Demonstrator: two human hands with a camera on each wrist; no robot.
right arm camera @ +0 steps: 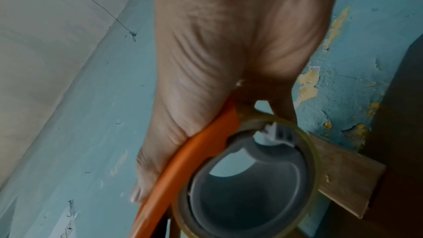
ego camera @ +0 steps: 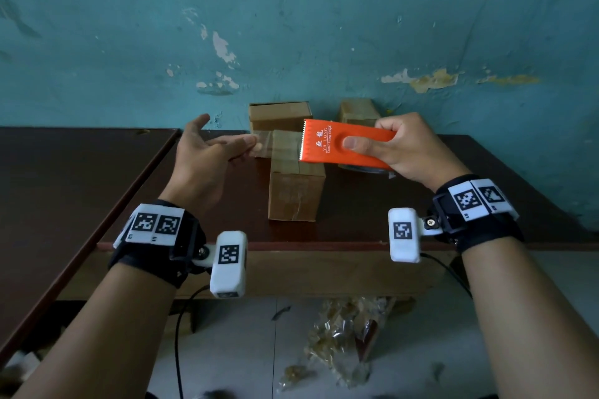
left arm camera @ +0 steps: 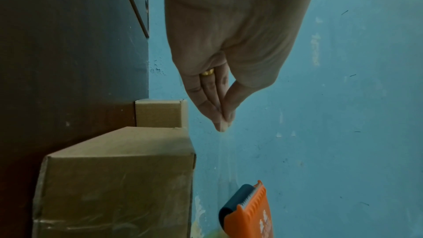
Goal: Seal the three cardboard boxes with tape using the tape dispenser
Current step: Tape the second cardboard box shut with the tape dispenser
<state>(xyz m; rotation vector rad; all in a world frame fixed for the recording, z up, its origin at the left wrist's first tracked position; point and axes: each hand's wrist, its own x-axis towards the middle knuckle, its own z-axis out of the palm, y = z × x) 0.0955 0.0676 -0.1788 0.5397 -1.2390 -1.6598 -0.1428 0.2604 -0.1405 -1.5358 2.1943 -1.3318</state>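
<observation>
My right hand (ego camera: 372,139) grips the orange tape dispenser (ego camera: 327,142) above the table, thumb on its top, toothed blade facing left. Seen from the right wrist, the clear tape roll (right arm camera: 309,151) sits under the orange body (right arm camera: 194,153). My left hand (ego camera: 251,143) pinches the end of a clear tape strip (ego camera: 264,141) pulled out from the blade. In the left wrist view, thumb and fingers (left arm camera: 223,124) meet on that strip. Below them stands the near cardboard box (ego camera: 295,194). A second box (ego camera: 278,115) and a third box (ego camera: 358,112) stand behind it by the wall.
The boxes stand on a dark brown table (ego camera: 453,204) against a peeling teal wall (ego camera: 291,26). Another dark table (ego camera: 64,172) adjoins on the left. Crumpled clear wrapping (ego camera: 343,334) lies on the pale floor below the front edge.
</observation>
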